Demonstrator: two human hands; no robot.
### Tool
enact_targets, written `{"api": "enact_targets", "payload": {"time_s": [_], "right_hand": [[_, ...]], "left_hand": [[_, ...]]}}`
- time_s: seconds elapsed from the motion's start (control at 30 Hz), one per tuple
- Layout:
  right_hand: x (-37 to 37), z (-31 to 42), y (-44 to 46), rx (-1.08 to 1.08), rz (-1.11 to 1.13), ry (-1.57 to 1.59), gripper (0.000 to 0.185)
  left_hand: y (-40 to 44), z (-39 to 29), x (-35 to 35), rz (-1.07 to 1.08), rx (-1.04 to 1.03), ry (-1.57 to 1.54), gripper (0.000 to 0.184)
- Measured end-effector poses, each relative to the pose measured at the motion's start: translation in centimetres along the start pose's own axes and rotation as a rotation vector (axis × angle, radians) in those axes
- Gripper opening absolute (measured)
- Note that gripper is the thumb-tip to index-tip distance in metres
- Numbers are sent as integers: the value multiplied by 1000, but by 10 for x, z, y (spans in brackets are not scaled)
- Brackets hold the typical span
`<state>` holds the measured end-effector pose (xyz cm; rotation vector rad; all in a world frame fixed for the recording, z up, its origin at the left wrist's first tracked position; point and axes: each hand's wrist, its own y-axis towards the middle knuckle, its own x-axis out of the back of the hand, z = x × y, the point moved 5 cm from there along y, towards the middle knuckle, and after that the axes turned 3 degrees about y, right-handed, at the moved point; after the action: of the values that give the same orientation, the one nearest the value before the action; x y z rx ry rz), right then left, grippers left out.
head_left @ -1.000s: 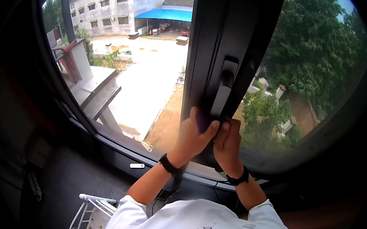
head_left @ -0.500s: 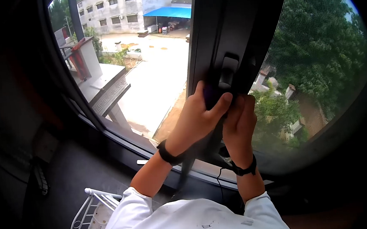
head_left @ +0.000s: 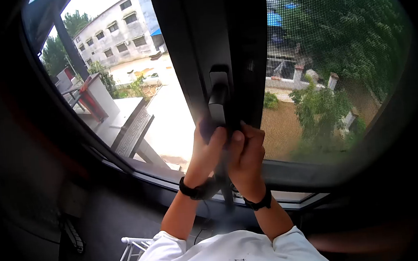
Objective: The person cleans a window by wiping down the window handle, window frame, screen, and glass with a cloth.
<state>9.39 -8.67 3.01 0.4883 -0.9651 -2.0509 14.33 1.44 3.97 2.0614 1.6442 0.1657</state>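
A black window handle [head_left: 219, 99] points downward on the dark window frame [head_left: 192, 38]. My left hand [head_left: 204, 153] is closed just below the handle's lower end, its thumb raised toward it. A small dark purple thing [head_left: 209, 127] shows in its grasp; shadow hides its kind. Close beside it, my right hand [head_left: 247, 158] is closed too, thumb and bent fingers together against the frame. What lies between those fingers is hidden. A black band circles each wrist.
A mesh screen [head_left: 332, 71] covers the right pane. Through the left opening show a courtyard and a pale building [head_left: 118, 32]. The dark sill [head_left: 174, 182] runs below. A white metal rack [head_left: 125, 257] stands at lower left, and a thin cable [head_left: 200, 233] hangs near my shirt.
My view has turned to the right, so the window frame, handle and both hands now sit farther left in the picture. Both hands remain closed near the handle's lower end.
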Motion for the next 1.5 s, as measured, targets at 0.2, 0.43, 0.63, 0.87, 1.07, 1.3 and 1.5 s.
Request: {"api": "enact_targets", "payload": {"time_s": [0.2,0.43,0.63,0.87,1.07,1.3,1.5], "right_hand": [[6,19,-1,60,10,-82,26],[3,21,-5,-1,11,-119,26],[-2,22,9,-28,159,-256,20],[0,1,-14,-98,88,-130,20],[3,-1,-18,-59,88,-109,18],[0,11,5,-40,148,-89,18],[-4,-4,-11,-79,113,-11,18]], "left_hand": [[2,27,21,116,-24,27,36],[2,32,31,233,1,-31,49],[1,2,22,151,-16,199,35],[-17,36,26,71,-89,171,51],[-19,37,27,66,-75,214,55],[-2,12,20,57,-196,245,60],[-17,37,28,-15,-151,254,67]]}}
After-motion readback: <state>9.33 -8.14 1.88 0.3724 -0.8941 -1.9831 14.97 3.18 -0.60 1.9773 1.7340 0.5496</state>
